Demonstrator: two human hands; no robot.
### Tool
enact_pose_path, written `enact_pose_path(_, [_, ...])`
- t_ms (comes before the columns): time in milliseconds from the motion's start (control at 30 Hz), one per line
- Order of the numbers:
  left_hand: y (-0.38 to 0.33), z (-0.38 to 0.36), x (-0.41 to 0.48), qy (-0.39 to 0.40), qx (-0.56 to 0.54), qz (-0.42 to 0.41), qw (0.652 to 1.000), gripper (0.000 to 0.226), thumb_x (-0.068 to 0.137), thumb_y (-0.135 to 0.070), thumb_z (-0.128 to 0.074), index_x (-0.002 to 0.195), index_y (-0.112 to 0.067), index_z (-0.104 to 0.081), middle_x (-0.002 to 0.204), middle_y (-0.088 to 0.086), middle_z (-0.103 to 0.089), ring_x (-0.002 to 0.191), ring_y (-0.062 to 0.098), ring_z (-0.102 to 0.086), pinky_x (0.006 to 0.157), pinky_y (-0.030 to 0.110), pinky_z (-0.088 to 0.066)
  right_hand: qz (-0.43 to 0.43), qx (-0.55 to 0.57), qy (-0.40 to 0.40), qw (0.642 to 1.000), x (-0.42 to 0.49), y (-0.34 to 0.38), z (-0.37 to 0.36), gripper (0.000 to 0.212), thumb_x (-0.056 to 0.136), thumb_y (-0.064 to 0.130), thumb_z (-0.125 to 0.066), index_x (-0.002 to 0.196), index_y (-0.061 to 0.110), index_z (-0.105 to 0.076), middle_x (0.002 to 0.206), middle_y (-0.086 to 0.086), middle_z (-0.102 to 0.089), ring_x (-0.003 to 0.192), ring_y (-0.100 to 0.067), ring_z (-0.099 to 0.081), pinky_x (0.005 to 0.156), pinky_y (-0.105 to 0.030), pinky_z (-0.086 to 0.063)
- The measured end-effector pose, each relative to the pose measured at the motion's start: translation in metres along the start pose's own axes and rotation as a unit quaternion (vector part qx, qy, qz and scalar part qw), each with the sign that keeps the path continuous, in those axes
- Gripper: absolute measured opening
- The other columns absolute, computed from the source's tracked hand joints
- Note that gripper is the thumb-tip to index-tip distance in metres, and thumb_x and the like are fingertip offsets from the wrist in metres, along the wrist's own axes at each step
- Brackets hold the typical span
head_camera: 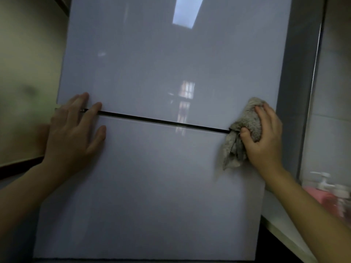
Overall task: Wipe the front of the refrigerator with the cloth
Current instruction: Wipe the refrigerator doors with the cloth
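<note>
Cloth [247,118], bunched in the right grip [266,137], may snag in the refrigerator [152,186] door gap [161,121]; left grip [72,133] lies flat, fingers straight.

Glossy, smooth refrigerator [152,63] front; rough, nubbly cloth [245,126].

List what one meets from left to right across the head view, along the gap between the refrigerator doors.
Left hand → dark gap → cloth → right hand, which grips the cloth → grey side panel.

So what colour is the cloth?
Greyish beige, the cloth bunched in the right hand; seen in the head view.
</note>
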State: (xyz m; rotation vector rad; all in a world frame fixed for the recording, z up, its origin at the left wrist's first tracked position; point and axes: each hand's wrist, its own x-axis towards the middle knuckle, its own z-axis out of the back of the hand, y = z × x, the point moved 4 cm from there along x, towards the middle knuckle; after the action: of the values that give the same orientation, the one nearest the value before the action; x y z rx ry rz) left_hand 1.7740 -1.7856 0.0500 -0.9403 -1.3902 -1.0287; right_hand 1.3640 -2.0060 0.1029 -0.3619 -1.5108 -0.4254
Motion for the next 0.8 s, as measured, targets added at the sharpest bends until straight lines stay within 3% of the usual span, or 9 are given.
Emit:
enact_pose_path(267, [0.006,0.002,0.001,-0.014,0.02,-0.035,0.999,0.057,0.101,-0.042,-0.039,0.148,-0.01,-0.049,0.158,0.02,-0.039,0.142,0.042,-0.042,0.111,0.049,-0.035,0.027,0.026,-0.005,0.999,0.053,0.067,-0.043,0.066,0.091,0.041,-0.058,0.15,0.014,-0.044,0.16,-0.008,-0.036,0.148,-0.026,-0.032,0.123,-0.049,-0.029])
enact_pose_path(433, [0.012,0.007,0.003,0.007,0.035,-0.066,0.997,0.056,0.102,-0.04,-0.039,0.148,-0.008,-0.05,0.158,0.021,-0.04,0.141,0.04,-0.042,0.114,0.05,-0.034,0.158,0.008,0.078,0.984,0.088,0.162,-0.093,0.071,0.087,0.043,-0.065,0.149,0.012,-0.048,0.16,-0.011,-0.039,0.148,-0.031,-0.034,0.124,-0.042,-0.026])
enact_pose_path(633, [0.028,0.02,0.037,0.02,0.046,-0.025,0.998,0.055,0.101,-0.037,-0.041,0.144,-0.006,-0.054,0.156,0.024,-0.042,0.14,0.044,-0.046,0.113,0.051,-0.037,0.346,-0.009,0.167,0.923,0.103,0.256,-0.148,0.075,0.086,0.046,-0.066,0.15,0.012,-0.048,0.159,-0.013,-0.041,0.149,-0.032,-0.034,0.125,-0.044,-0.024])
enact_pose_path(800, [0.031,0.025,0.088,0.038,0.037,-0.032,0.998,0.055,0.1,-0.037,-0.042,0.142,-0.004,-0.056,0.155,0.024,-0.044,0.139,0.044,-0.047,0.113,0.053,-0.039,0.283,-0.002,0.134,0.95,0.157,0.236,-0.137,0.072,0.088,0.046,-0.065,0.151,0.015,-0.047,0.161,-0.01,-0.039,0.151,-0.03,-0.033,0.126,-0.039,-0.022])
